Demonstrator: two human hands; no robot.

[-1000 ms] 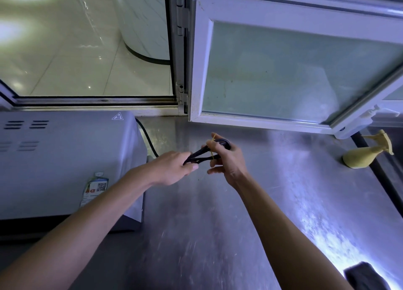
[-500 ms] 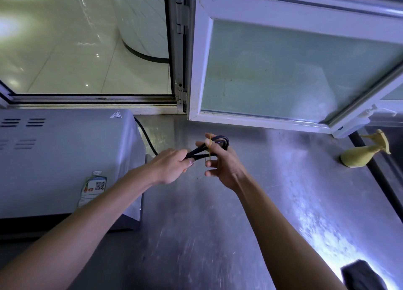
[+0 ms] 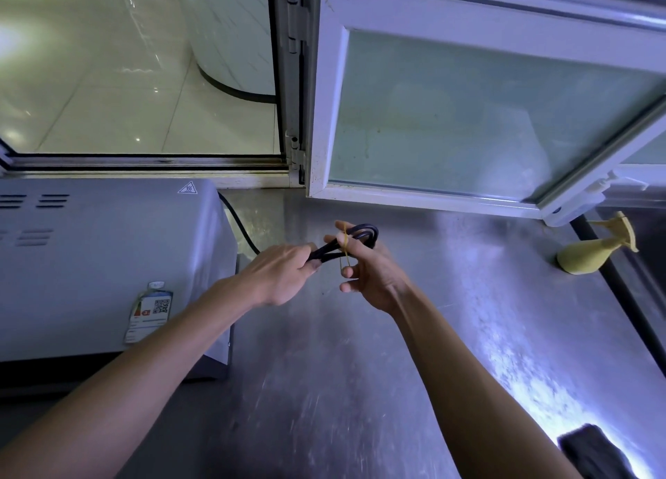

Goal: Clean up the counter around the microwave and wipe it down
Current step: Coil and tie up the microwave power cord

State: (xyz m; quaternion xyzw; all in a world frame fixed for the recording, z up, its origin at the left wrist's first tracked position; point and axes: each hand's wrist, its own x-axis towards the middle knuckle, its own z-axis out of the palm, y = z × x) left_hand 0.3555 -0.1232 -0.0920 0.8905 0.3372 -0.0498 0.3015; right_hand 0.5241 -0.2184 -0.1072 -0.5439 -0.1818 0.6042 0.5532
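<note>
A grey microwave [image 3: 108, 262] stands at the left on the steel counter [image 3: 360, 388]. Its black power cord [image 3: 364, 234] runs from behind the microwave and is folded into a looped bundle held above the counter. My left hand [image 3: 277, 276] grips the near end of that bundle. My right hand [image 3: 367, 265] is at the looped end, with a yellow rubber band [image 3: 345, 247] stretched over its fingers and across the cord.
A yellow spray bottle [image 3: 591, 253] lies on its side at the right, by a dark seam in the counter. A dark cloth [image 3: 598, 453] sits at the bottom right corner. An open white-framed window sash [image 3: 486, 118] hangs over the counter's back.
Both hands stay at the cord bundle. The rubber band now shows stretched across my right fingers and the cord, and the loop end sticks out further past my right hand.
</note>
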